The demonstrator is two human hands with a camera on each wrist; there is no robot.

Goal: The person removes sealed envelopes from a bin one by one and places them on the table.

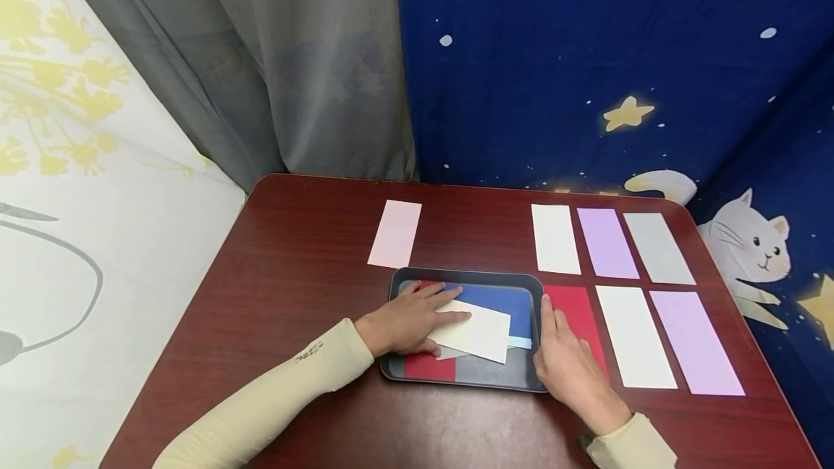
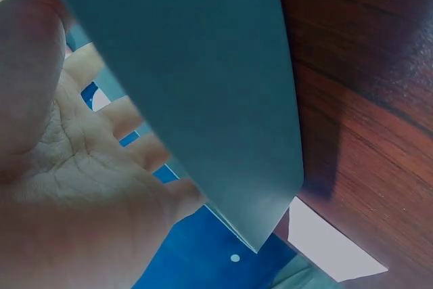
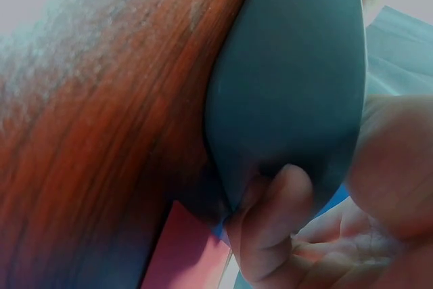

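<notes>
A dark grey rectangular tray (image 1: pixel 498 376) sits near the table's middle, holding loose paper cards. Uppermost lies a tilted cream card (image 1: pixel 482 331), over a blue card (image 1: pixel 511 302), a red card (image 1: pixel 426 369) and a pale blue strip (image 1: pixel 520 342). My left hand (image 1: pixel 413 320) reaches over the tray's left side with spread fingers, resting on the cards. My right hand (image 1: pixel 573 364) grips the tray's right end, thumb by the rim and curled fingers against the outer wall (image 3: pixel 291 79). In the left wrist view the tray's side (image 2: pixel 203 79) covers part of the left fingers.
A pink card (image 1: pixel 394 234) lies behind the tray. To the right are a red card (image 1: pixel 570 310), white cards (image 1: pixel 556 239) (image 1: pixel 635 336), lilac cards (image 1: pixel 608 243) (image 1: pixel 697 342) and a grey card (image 1: pixel 659 248). Curtains hang behind the dark red wooden table (image 1: pixel 293 259).
</notes>
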